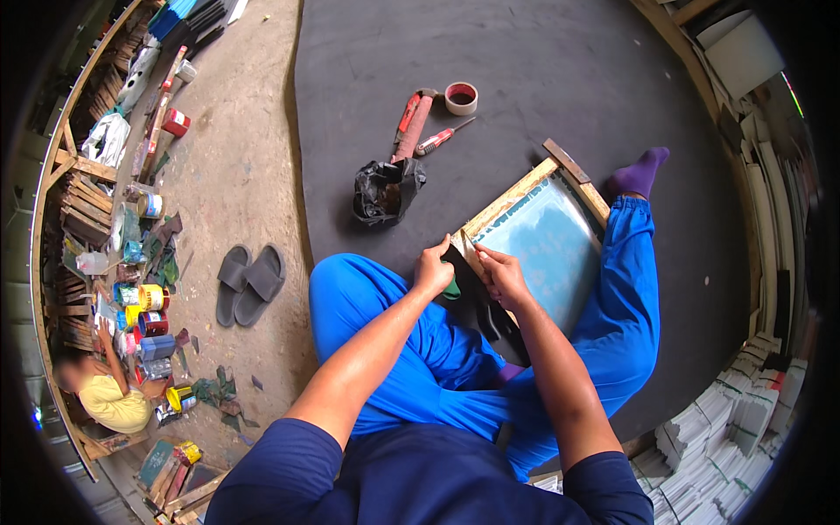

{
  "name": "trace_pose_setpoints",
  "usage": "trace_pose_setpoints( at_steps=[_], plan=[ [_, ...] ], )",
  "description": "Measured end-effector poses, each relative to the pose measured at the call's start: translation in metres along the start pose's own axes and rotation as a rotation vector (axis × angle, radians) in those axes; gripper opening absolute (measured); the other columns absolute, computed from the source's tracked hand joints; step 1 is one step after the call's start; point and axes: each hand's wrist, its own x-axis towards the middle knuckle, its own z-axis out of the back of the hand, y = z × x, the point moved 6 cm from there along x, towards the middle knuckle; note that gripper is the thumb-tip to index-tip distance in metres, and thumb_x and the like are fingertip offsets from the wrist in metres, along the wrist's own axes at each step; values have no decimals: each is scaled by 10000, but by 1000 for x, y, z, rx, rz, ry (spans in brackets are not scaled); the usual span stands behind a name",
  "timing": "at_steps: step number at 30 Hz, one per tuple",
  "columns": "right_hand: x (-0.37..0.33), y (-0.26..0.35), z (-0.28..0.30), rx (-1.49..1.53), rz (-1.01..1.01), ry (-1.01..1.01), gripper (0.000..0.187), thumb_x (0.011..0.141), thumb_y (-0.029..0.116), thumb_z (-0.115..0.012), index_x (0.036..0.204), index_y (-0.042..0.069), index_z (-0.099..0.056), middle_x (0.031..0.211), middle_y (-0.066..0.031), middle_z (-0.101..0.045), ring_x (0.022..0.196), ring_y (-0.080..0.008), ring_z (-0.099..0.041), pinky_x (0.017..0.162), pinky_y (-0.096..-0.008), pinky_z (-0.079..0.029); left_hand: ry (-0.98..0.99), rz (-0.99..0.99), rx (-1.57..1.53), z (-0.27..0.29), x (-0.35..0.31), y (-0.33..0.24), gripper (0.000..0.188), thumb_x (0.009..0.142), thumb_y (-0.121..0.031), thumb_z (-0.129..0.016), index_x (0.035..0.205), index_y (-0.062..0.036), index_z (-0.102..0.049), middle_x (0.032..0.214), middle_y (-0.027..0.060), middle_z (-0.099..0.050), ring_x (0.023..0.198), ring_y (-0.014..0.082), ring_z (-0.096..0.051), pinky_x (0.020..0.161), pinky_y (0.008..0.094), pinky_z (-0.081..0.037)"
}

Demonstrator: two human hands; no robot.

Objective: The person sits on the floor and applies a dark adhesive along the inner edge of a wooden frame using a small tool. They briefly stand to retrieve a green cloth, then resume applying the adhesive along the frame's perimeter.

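Observation:
A wooden frame (512, 196) with translucent blue mesh (547, 249) stretched across it leans over my lap, between my legs. My left hand (432, 269) is closed at the frame's near left corner, thumb and finger against the wood. Close beside it, my right hand (505, 278) is closed around a slim pointed tool (470, 248), whose tip meets that corner; its exact kind is unclear. Something green (451, 289) shows below my left hand, partly hidden. A brown wooden strip (567, 161) crosses the frame's far end.
Ahead on the dark mat lie a black plastic bag (385, 194), a red-handled hammer (413, 127), a red screwdriver (444, 137) and a tape roll (461, 98). Grey slides (262, 274) rest on the floor at left, near paint cans (152, 297) and a person in yellow (115, 402). White stacks (731, 420) line the right.

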Motion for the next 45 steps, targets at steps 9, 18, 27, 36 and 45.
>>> trace_pose_setpoints(
  at_steps=[9,18,27,36,45],
  plan=[
    [-5,23,9,-287,-30,-12,377,1015,258,-593,1348,89,-647,765,-66,-666,540,-108,-566,439,-281,-414,-61,-40,-106,-2,9,6,634,729,35,-549,1337,-114,-648,1247,202,-681,1140,282,-679,1010,347,-491],
    [-18,36,2,-844,346,-271,315,963,268,-611,1248,170,-705,1030,-251,-696,980,-439,-671,858,-494,-531,-160,-143,-90,5,3,-15,533,735,8,-540,1234,-75,-709,1253,177,-679,1184,314,-650,1042,362,-487],
    [-29,50,-9,-949,271,-306,298,973,266,-603,1222,149,-719,1025,-246,-697,956,-427,-682,848,-482,-538,-154,-85,-101,7,2,-17,525,739,4,-539,1221,-96,-720,1255,161,-679,1182,305,-651,1037,356,-493],
    [-31,57,-18,-1017,178,-312,317,976,282,-579,1245,176,-709,1000,-272,-689,942,-458,-672,836,-519,-533,-149,-105,-75,8,1,-20,528,739,-4,-545,1231,-95,-713,1247,167,-678,1184,310,-647,1035,361,-495],
    [-36,64,-19,-996,175,-307,323,978,296,-583,1255,184,-703,1007,-263,-693,952,-456,-672,833,-516,-535,-215,-139,-79,2,5,-11,503,736,-25,-548,1203,-90,-724,1176,157,-701,1090,339,-675,966,394,-534]
  ],
)
